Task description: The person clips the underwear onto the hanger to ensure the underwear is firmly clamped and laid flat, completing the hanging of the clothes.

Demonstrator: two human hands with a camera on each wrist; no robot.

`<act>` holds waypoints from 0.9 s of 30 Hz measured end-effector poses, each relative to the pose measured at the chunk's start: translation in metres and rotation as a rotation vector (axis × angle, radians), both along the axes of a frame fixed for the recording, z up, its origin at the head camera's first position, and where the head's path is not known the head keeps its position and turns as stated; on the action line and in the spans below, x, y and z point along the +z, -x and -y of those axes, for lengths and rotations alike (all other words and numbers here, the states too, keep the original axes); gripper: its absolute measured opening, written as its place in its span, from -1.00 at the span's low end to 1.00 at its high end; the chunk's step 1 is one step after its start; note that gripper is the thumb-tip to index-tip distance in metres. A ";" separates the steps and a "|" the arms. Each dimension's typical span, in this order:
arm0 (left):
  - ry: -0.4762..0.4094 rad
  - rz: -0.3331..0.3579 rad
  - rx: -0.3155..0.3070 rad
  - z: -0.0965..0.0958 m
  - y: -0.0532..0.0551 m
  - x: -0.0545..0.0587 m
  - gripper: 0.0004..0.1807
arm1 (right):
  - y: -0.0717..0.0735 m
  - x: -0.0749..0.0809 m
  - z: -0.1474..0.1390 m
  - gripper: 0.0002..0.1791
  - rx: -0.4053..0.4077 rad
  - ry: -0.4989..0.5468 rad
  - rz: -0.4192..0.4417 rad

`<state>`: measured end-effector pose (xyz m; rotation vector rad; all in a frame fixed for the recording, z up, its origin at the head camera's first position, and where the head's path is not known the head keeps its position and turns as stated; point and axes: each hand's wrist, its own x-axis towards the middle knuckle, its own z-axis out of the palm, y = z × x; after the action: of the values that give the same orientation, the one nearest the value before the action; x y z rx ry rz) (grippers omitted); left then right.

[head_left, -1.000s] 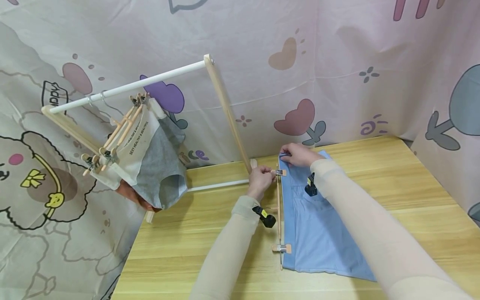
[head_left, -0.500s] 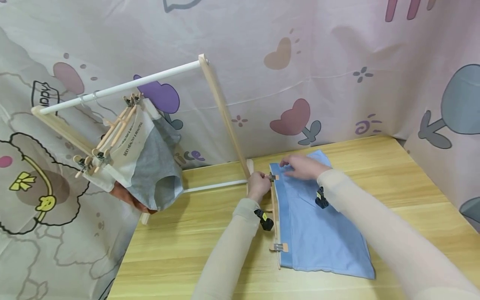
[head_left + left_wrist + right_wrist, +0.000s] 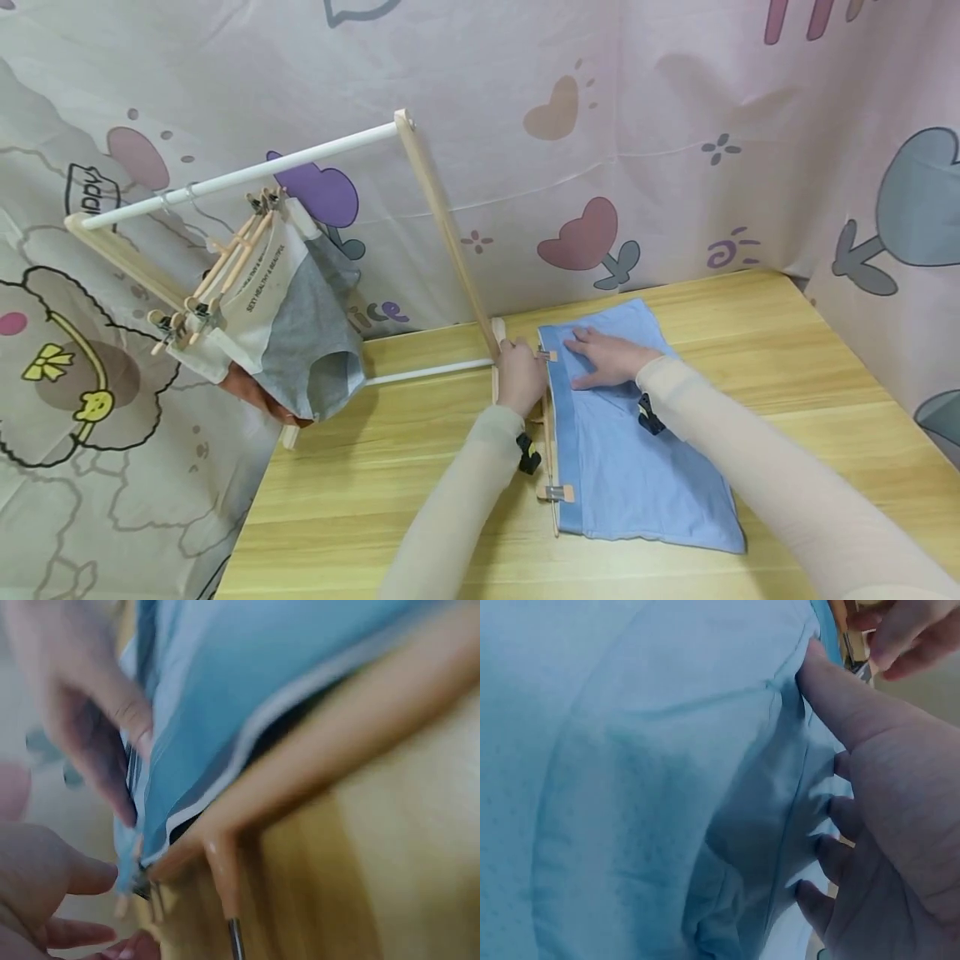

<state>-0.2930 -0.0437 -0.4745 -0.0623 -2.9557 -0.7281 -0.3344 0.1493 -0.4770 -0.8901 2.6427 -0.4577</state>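
A light blue garment point(image 3: 637, 467) with a darker waistband lies flat on the table. Along the waistband runs a wooden clip hanger point(image 3: 548, 442), its near clip point(image 3: 556, 493) fastened on the band. My left hand point(image 3: 521, 377) is at the hanger's far end, finger and thumb pinching the far clip point(image 3: 548, 356). That clip, its metal and wooden tabs, also shows in the left wrist view, between thumb and fingers. My right hand point(image 3: 611, 358) rests on the garment just right of the band, fingers spread. In the right wrist view its thumb lies along a fold of the cloth.
At the left stands a wooden rack with a white top rail point(image 3: 247, 172). Two clip hangers hang on it, bearing a grey and white garment point(image 3: 300, 317) and a rust-coloured one point(image 3: 258, 394). The rack's lower white bar point(image 3: 427, 372) and upright point(image 3: 450, 233) stand close to my left hand.
My right hand has left the far corner of the waistband and come down flat on the cloth. Garment and hanger have shifted slightly left. My left hand has stayed at the far clip.
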 end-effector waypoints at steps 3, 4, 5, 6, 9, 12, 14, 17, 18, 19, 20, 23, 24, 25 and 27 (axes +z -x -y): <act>0.186 -0.167 -0.185 -0.005 -0.022 0.001 -0.59 | 0.002 0.002 0.000 -0.05 -0.013 -0.012 -0.011; 0.265 -0.215 -0.257 -0.006 -0.031 0.001 -0.59 | 0.003 0.003 0.001 -0.10 -0.007 -0.010 -0.030; 0.341 -0.254 -0.328 -0.007 -0.041 0.001 -0.59 | 0.004 0.003 0.002 -0.15 -0.002 -0.003 -0.044; 0.415 -0.275 -0.392 -0.007 -0.050 0.000 -0.58 | 0.005 0.004 0.004 -0.21 0.008 0.005 -0.064; 0.546 -0.173 -0.494 -0.007 -0.075 -0.004 -0.44 | 0.008 0.002 0.013 -0.36 0.067 0.026 -0.134; 0.581 0.004 -0.489 -0.006 -0.089 -0.006 -0.28 | 0.010 0.000 0.022 -0.41 0.119 0.026 -0.160; 0.578 0.095 -0.466 -0.006 -0.093 -0.007 -0.20 | 0.011 -0.002 0.026 -0.41 0.130 0.019 -0.166; 0.583 0.175 -0.453 -0.007 -0.096 -0.010 -0.14 | 0.011 -0.005 0.030 -0.42 0.120 -0.007 -0.184; 0.594 0.193 -0.450 -0.008 -0.097 -0.011 -0.12 | 0.011 -0.005 0.030 -0.41 0.113 -0.016 -0.188; 0.610 0.207 -0.445 -0.008 -0.098 -0.013 -0.10 | 0.010 -0.006 0.031 -0.40 0.102 -0.026 -0.187; 0.627 0.219 -0.439 -0.009 -0.099 -0.014 -0.08 | 0.010 -0.007 0.031 -0.40 0.091 -0.039 -0.189; 0.680 0.230 -0.416 -0.011 -0.103 -0.021 0.00 | 0.008 -0.009 0.032 -0.37 0.049 -0.062 -0.166; 0.696 0.222 -0.408 -0.012 -0.104 -0.023 0.02 | 0.008 -0.009 0.033 -0.36 0.032 -0.066 -0.154; 0.706 0.213 -0.400 -0.012 -0.105 -0.025 0.04 | 0.008 -0.010 0.033 -0.36 0.018 -0.068 -0.148; 0.691 0.200 -0.385 -0.012 -0.106 -0.028 0.05 | 0.008 -0.011 0.033 -0.36 0.002 -0.070 -0.139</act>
<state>-0.1867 -0.0312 -0.5027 -0.6499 -3.2650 0.3211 -0.3426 0.1167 -0.4878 -0.9345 2.7641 -0.3111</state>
